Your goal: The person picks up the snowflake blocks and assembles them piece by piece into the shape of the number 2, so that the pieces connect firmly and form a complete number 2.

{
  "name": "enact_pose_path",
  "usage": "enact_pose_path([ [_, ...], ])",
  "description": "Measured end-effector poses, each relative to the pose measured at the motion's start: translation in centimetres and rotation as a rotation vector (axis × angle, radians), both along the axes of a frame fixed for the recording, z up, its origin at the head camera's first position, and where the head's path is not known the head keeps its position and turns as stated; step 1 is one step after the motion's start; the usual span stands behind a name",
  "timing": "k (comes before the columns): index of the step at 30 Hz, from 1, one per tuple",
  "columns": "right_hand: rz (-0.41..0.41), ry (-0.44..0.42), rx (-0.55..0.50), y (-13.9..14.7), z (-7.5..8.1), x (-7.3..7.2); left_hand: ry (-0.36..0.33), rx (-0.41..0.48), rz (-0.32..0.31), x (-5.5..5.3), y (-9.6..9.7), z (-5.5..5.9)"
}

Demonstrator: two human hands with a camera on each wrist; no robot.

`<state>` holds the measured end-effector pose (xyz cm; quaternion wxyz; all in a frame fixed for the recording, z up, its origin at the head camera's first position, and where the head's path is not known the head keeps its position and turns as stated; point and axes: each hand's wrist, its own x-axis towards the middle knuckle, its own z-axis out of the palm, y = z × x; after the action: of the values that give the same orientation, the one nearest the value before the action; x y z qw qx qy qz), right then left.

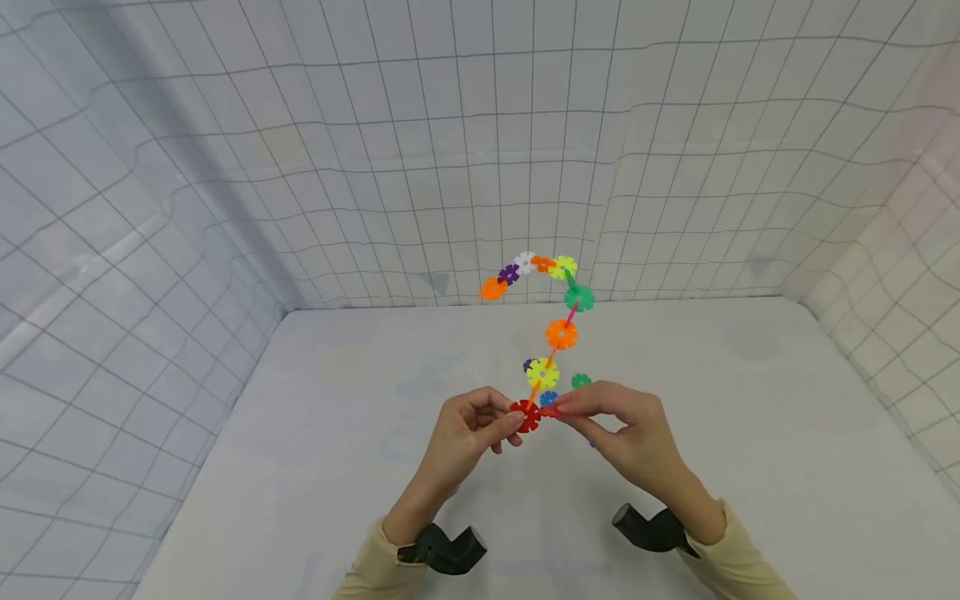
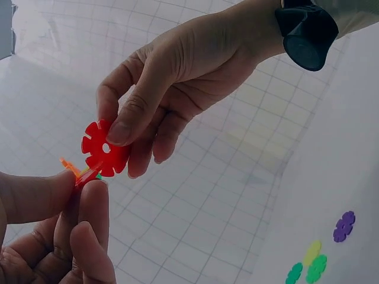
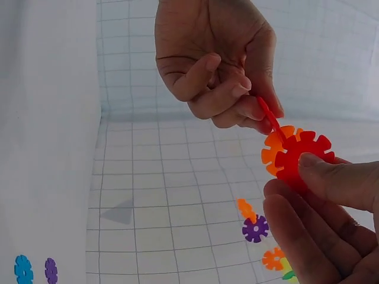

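In the head view my left hand (image 1: 469, 423) pinches a red snowflake disc (image 1: 529, 417) between thumb and fingers, its other fingers loosely curled. This notched plastic disc ends a long chain of snowflake discs (image 1: 561, 334), orange, yellow, green, white and purple, which arches away and hooks left at its far end. Thumb and fingertips of my right hand (image 1: 630, 425) pinch a second red disc (image 1: 550, 412), seen nearly edge-on there. The left wrist view shows that second disc (image 2: 105, 160) face-on, its rim meeting the first one's. My fingers cover part of both discs.
Loose discs lie on the white table (image 1: 345, 400) beyond my hands: a blue one (image 1: 548, 398), a green one (image 1: 581, 381) and a purple one partly hidden behind the chain. White netted sheeting (image 1: 525, 167) encloses the table's back and sides.
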<state>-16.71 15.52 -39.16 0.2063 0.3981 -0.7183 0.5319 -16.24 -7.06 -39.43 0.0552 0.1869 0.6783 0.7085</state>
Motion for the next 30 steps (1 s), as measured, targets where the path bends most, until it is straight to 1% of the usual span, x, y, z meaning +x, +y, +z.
enact_pose_path([
  [3,-0.010,0.074,0.014,0.0,0.1,-0.1,-0.002,-0.003,-0.005,0.0,0.0,0.0],
  [5,-0.033,0.118,0.032,0.0,0.2,-0.1,-0.002,-0.008,-0.011,0.0,0.0,0.0],
  [10,-0.088,0.199,0.085,0.0,0.7,0.2,0.007,-0.032,-0.024,0.0,0.0,0.0],
  [12,-0.096,0.217,0.099,0.0,0.9,0.3,0.009,-0.037,-0.025,0.0,0.0,-0.1],
  [16,-0.077,0.212,0.106,0.0,1.0,0.2,0.007,-0.028,-0.023,0.1,0.0,-0.1],
  [19,-0.031,0.193,0.083,0.1,0.7,0.0,0.006,-0.013,-0.025,0.2,0.0,0.0],
  [22,0.028,0.176,0.036,0.2,0.4,-0.4,0.006,-0.008,-0.029,0.3,0.0,0.1],
  [25,0.067,0.154,-0.002,0.3,0.0,-0.7,0.005,-0.012,-0.031,0.4,0.0,0.2],
  [27,0.079,0.139,-0.014,0.3,-0.2,-0.8,0.007,-0.020,-0.029,0.4,0.0,0.2],
  [30,0.078,0.127,-0.010,0.3,-0.3,-0.9,0.011,-0.028,-0.028,0.3,-0.1,0.2],
])
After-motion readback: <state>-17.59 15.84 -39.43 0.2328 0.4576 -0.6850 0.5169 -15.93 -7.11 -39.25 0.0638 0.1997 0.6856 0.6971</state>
